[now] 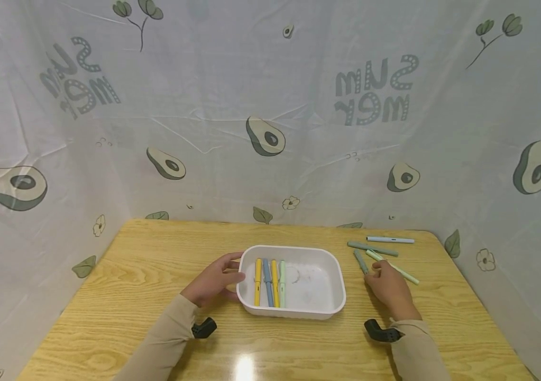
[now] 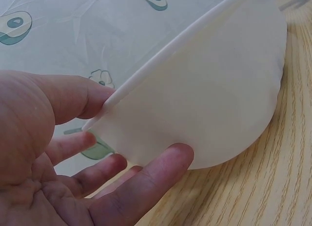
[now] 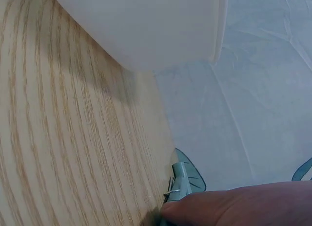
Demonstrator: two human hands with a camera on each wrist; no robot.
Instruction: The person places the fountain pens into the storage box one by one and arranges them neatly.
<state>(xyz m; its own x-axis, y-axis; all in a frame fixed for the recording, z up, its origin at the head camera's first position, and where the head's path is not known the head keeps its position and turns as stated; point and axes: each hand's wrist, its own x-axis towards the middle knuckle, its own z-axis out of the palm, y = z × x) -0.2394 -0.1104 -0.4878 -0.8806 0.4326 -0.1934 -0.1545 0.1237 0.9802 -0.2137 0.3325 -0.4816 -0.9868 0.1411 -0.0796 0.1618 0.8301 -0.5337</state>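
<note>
A white plastic tray (image 1: 315,286) stands mid-table, with two yellow pens (image 1: 258,283), a blue pen (image 1: 267,280) and a light green pen (image 1: 283,286) side by side in its left half. My left hand (image 1: 213,280) holds the tray's left end, thumb at the rim and fingers against the outer wall (image 2: 209,89), as the left wrist view shows. To the right of the tray, my right hand (image 1: 389,286) pinches a grey-green capped pen (image 1: 360,261). The right wrist view shows that pen's clip end (image 3: 179,179) beyond the thumb; its other end is hidden by the hand.
Near my right hand lie another light green pen (image 1: 405,274), a dark green pen (image 1: 372,248) and a pale blue pen (image 1: 390,239). A printed curtain (image 1: 213,137) rises behind the wooden table (image 1: 156,264) and along both sides.
</note>
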